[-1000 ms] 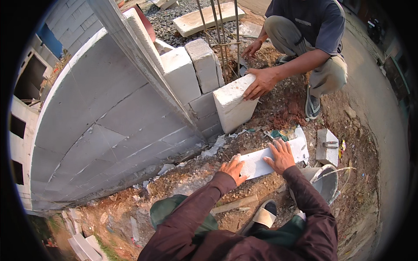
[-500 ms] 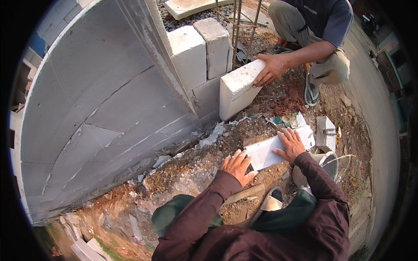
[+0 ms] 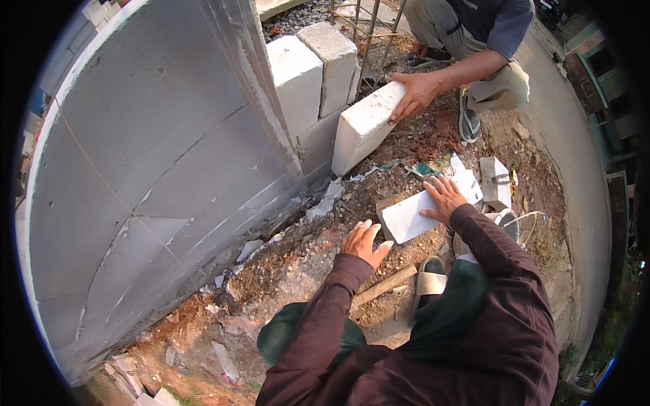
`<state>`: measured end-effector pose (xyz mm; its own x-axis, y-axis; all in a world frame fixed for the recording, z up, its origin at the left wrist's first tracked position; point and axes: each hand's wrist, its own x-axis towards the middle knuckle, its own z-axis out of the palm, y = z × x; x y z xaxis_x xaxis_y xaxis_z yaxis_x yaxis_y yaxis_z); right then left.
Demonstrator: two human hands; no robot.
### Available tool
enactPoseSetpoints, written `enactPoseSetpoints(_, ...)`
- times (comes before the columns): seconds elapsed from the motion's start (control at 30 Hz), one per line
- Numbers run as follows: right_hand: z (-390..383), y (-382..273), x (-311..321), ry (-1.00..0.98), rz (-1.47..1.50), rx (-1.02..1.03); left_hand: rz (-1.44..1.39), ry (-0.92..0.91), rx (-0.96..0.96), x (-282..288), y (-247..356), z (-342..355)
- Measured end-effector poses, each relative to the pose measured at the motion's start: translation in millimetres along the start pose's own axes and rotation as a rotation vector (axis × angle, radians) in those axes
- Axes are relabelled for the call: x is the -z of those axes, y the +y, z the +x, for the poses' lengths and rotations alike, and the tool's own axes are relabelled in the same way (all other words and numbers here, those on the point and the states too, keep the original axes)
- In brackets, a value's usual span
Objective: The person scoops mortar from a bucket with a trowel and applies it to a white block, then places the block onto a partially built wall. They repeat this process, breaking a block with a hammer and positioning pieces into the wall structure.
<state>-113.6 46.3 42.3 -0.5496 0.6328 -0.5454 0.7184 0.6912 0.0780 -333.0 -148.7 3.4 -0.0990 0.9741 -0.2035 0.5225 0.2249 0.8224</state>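
Observation:
A white lightweight concrete block (image 3: 408, 218) lies on the soil in front of me, its long side slanting up to the right. On its top, toward the far end, rests my right hand (image 3: 445, 201), fingers stretched and spread. My left hand (image 3: 363, 245) hovers beside the block's near left end, fingers apart and nothing in them; a small gap seems to separate it from the block. Beyond, a co-worker's hand (image 3: 414, 95) steadies another white block (image 3: 365, 125), standing on edge beside the low block wall.
A grey wall (image 3: 142, 176) fills the left, a metal straightedge (image 3: 254, 81) leaning there. White blocks (image 3: 294, 84) top the wall before steel bars (image 3: 369, 40). At right are a grey-white block (image 3: 495, 181) and a bucket (image 3: 508, 227). A wooden strip (image 3: 384, 285) lies near my foot.
My left hand has drawn slightly back from the block's left end, which now shows more plainly. My right hand stays on top. The view has shifted a little; the co-worker still holds the other block.

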Motion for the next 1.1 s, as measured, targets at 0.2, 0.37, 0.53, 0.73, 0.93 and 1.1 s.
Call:
enactPoseSetpoints(0.2, 0, 11, -30, 0.275, 0.059, 0.057, 0.328, 0.105, -0.058, 20, 0, 15)
enactPoseSetpoints(0.37, -2, 13, -46, 0.347, 0.238, 0.046, 0.477, 0.109, -0.121, -10, 28, 37)
enactPoseSetpoints(0.53, -11, 27, -70, 0.522, 0.421, 0.103, 0.7, -0.039, -0.182, -71, 58, 70)
enactPoseSetpoints(0.73, -80, 60, -83, 0.61, 0.803, 0.076, 0.658, -0.062, -0.162, -117, 71, 109)
enactPoseSetpoints(0.93, -75, 59, -163, 0.613, 1.685, -0.364, 0.784, -0.004, -0.083, -125, 92, 102)
enactPoseSetpoints(1.1, -19, 47, -230, 0.504, 2.082, -0.513, 0.804, -0.127, -0.032, -132, 109, 119)
